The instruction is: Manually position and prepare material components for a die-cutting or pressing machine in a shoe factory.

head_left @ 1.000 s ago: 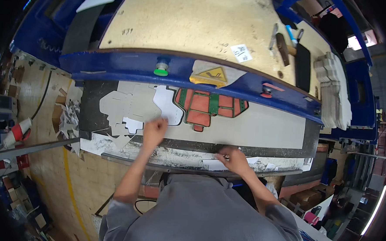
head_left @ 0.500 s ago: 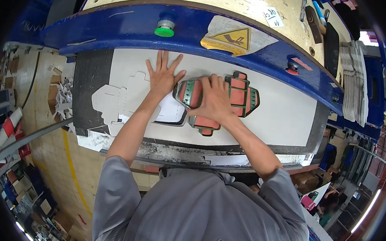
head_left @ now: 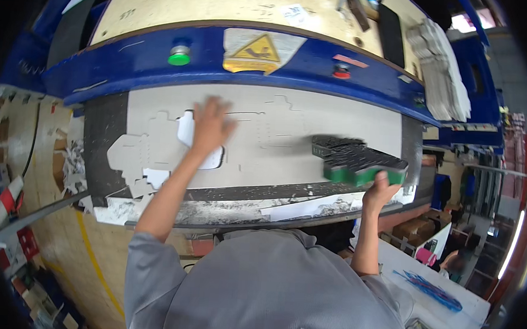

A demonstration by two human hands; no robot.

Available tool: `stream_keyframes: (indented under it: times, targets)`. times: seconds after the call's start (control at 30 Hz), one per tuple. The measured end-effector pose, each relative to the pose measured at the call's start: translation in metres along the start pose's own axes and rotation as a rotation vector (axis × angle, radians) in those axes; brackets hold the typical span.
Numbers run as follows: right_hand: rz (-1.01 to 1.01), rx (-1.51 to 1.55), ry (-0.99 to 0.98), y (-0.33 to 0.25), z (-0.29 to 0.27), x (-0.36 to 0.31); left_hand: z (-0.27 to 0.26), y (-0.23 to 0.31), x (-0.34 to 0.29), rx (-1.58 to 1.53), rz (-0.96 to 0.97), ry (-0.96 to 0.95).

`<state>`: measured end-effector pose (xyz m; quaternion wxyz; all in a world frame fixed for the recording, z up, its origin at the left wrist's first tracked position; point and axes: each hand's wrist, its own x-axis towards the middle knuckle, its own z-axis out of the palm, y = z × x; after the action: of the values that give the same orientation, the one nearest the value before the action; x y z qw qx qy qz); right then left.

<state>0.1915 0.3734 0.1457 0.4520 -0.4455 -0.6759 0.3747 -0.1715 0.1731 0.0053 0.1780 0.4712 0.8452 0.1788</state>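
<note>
A pale grey cardboard sheet (head_left: pixel 338 112) lies on the black bed in front of me. My right hand (head_left: pixel 380 197) grips the near right end of a cutting die (head_left: pixel 362 164), thumb on its green side. The die is raised and tilted over the sheet's right part, black face showing. My left hand (head_left: pixel 213 126), smeared by motion, has its fingers spread over the sheet and holds nothing. Beside it is a gap in the sheet with white (head_left: pixel 185 128) showing. A cut cardboard blank (head_left: pixel 128 151) sits at the left edge. Thin cut lines mark the sheet's middle.
A blue press beam (head_left: pixel 204 53) runs across behind the sheet, bearing a green button (head_left: pixel 178 56), a red button (head_left: pixel 341 72) and a yellow warning sign (head_left: pixel 256 52). Stacked sheets (head_left: pixel 438 69) stand at the far right. A metal rail (head_left: pixel 41 197) is at the left.
My right hand has lifted the die off the sheet and carried it right, tipping it over. Cut lines now show where it lay. My left hand has shifted and blurs.
</note>
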Motion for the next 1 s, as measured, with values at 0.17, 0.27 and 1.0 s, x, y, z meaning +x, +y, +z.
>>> stream_keyframes:
  times: [0.17, 0.27, 1.0]
  targets:
    - [0.745, 0.455, -0.063, 0.027, -0.050, 0.040, 0.055, 0.083, -0.057, 0.013, 0.102, 0.043]
    - [1.116, 0.522, -0.274, 0.056, -0.064, 0.046, 0.057, 0.086, -0.058, 0.024, 0.056, -0.014]
    - [-0.207, -0.399, -0.771, 0.223, -0.123, 0.090, 0.111, 0.211, -0.036, -0.153, -0.043, 0.131]
